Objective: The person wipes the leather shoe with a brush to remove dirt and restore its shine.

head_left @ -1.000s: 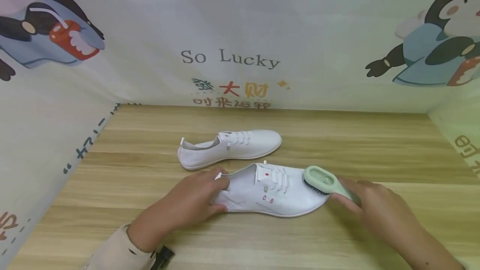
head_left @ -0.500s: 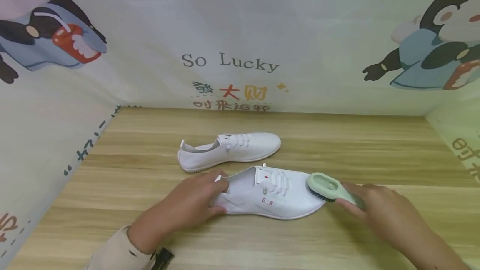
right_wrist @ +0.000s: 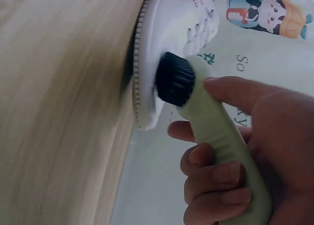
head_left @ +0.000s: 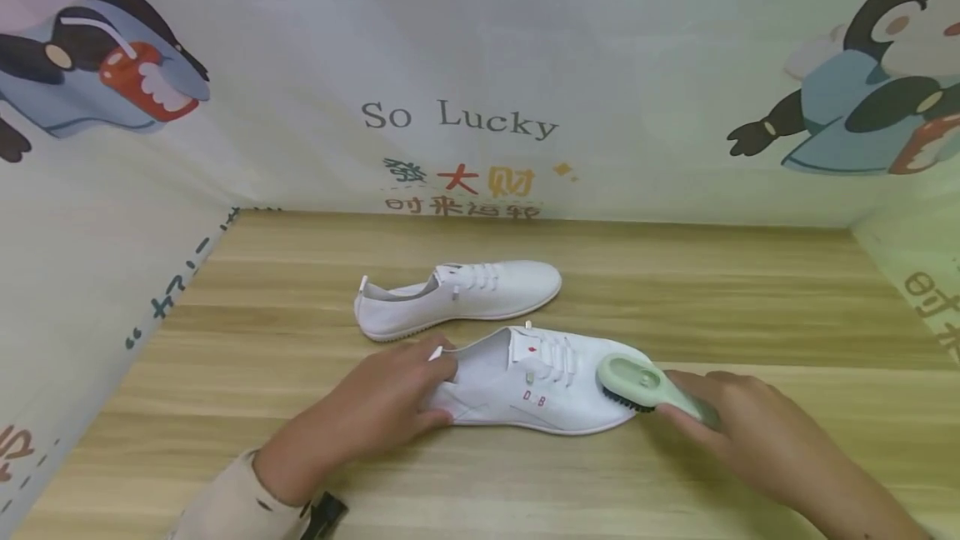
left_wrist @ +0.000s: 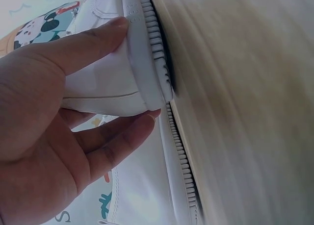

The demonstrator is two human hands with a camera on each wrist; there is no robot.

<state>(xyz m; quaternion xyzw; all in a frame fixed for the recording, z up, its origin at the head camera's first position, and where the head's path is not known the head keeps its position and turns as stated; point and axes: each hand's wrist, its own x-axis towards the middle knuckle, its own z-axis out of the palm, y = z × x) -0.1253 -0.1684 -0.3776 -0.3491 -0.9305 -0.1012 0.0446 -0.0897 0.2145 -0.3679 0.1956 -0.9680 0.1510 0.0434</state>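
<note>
A white lace-up shoe (head_left: 480,390) with red letters on its side stands on the wooden surface, toe to the right. My left hand (head_left: 386,394) grips its heel, thumb on the near side and fingers over the collar. In the left wrist view the thumb (left_wrist: 98,41) presses the heel's side just above the sole. My right hand (head_left: 757,432) holds a pale green shoe brush (head_left: 630,377) by its handle. Its dark bristles (right_wrist: 174,80) lie against the toe of the shoe. Several fingers wrap the handle in the right wrist view, with the thumb along it.
A second white shoe (head_left: 495,294) sits just behind the first, also toe right. Printed white cloth (head_left: 480,40) forms walls at the back and both sides of the wooden surface (head_left: 712,290). A black strap end (head_left: 326,515) shows by the left sleeve.
The brush in my right hand first slid right and toward me along the toe, then back left across its near side. My left hand keeps the shoe's heel in place.
</note>
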